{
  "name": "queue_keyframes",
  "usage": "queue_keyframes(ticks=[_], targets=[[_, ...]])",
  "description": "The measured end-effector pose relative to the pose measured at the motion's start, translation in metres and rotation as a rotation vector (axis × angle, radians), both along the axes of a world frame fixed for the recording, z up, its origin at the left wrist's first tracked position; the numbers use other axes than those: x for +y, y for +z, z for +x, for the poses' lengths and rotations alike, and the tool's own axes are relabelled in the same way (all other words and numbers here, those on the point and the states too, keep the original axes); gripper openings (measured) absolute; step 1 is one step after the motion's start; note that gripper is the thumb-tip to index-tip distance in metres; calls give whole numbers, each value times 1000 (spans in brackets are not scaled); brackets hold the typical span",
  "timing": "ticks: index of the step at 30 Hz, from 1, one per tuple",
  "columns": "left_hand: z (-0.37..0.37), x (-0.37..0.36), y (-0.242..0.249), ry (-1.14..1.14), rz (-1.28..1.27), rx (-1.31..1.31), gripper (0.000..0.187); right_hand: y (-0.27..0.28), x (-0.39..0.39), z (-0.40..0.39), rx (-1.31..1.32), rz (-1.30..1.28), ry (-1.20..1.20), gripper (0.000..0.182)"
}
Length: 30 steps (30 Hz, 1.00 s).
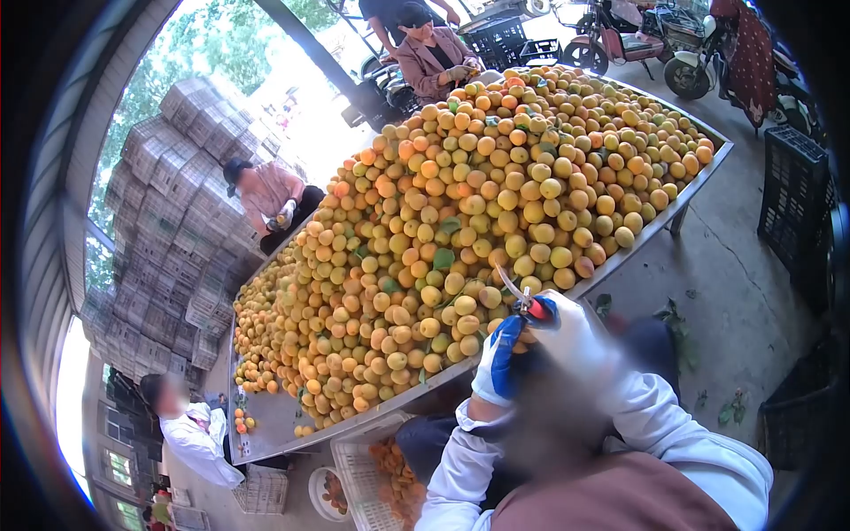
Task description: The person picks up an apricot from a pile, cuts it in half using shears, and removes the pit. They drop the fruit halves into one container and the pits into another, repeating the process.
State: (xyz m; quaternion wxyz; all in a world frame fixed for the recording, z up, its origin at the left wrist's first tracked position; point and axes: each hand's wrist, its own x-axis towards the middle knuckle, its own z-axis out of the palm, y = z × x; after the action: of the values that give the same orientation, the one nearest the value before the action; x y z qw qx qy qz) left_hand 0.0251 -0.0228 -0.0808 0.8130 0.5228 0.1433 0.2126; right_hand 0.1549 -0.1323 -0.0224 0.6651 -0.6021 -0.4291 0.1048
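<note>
Both of my hands wear white gloves with blue on them, and they are close together at the table's near edge. My right hand (pixel 560 323) is closed on the red handle of a small cutting tool (pixel 524 299), whose curved metal part points up and left over the fruit. My left hand (pixel 502 358) is beside it with its fingers curled; a small part of an orange fruit shows between the hands, mostly hidden. A large heap of yellow-orange fruit (pixel 460 203) with a few green leaves lies just beyond them.
A metal-edged table (pixel 611 270) bears the heap. Below it are a white crate (pixel 359 478) and a white bucket (pixel 320 506). Several people are around the table. Black crates (pixel 792 199) stand at right, stacked crates (pixel 168 212) at left, scooters (pixel 611 44) behind.
</note>
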Motion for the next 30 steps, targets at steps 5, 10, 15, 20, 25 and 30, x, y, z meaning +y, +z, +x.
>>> queue_keyframes(ticks=[5,10,15,20,25,30], targets=[[3,-17,30,64,-185,-63,40,4,0,13,135,81,-49,20],[4,-23,36,48,-268,-52,38,16,-14,30,654,155,146,14],[9,-27,30,22,-322,-135,26,13,-22,45,969,450,429,30],[13,-33,33,-94,-233,-54,32,11,-22,38,1081,698,484,22],[22,-51,42,20,-82,30,50,11,-21,27,893,779,522,24],[26,-55,41,10,-37,44,36,2,-26,24,642,603,423,44]])
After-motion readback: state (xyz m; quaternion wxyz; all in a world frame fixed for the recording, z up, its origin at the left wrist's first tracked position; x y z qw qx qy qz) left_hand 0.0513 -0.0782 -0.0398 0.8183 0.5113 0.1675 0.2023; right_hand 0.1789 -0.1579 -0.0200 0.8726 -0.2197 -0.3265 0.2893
